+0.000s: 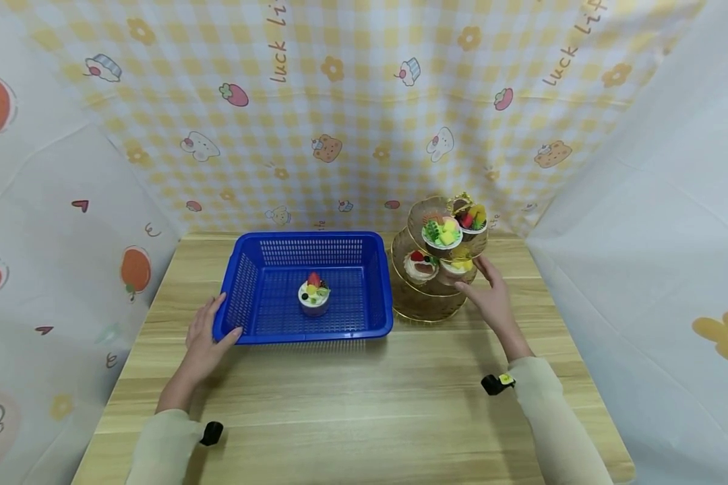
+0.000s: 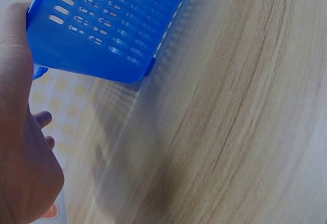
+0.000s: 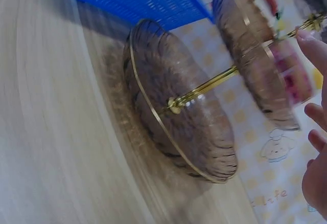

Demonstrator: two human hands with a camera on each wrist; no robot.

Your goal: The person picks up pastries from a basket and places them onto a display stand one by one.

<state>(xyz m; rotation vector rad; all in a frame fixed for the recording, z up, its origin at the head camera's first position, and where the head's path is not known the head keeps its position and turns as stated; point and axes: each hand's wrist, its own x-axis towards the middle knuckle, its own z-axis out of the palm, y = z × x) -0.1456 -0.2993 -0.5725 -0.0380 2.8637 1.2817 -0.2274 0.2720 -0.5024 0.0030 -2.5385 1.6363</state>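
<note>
My left hand (image 1: pixel 205 340) holds the near left corner of a blue perforated plastic basket (image 1: pixel 388 296), thumb on the front rim and fingers at the left rim. One toy fruit cupcake (image 1: pixel 314 296) stands inside the basket. My right hand (image 1: pixel 493 296) is at the right side of a gold-rimmed three-tier stand (image 1: pixel 421 306), thumb and fingers spread beside the middle tier. Nearest to it is a yellow-topped cupcake (image 1: pixel 459 265), which shows pink from the side in the right wrist view. Another cupcake (image 1: pixel 420 266) with red fruit shares that tier.
The top tier carries two cupcakes, one with green and yellow pieces (image 1: pixel 442 232) and one with red and orange fruit (image 1: pixel 471 219). A gold stem (image 3: pixel 204 88) rises from the bottom plate (image 3: pixel 179 106). Patterned cloth (image 1: pixel 352 114) hangs behind the wooden table (image 1: pixel 352 404).
</note>
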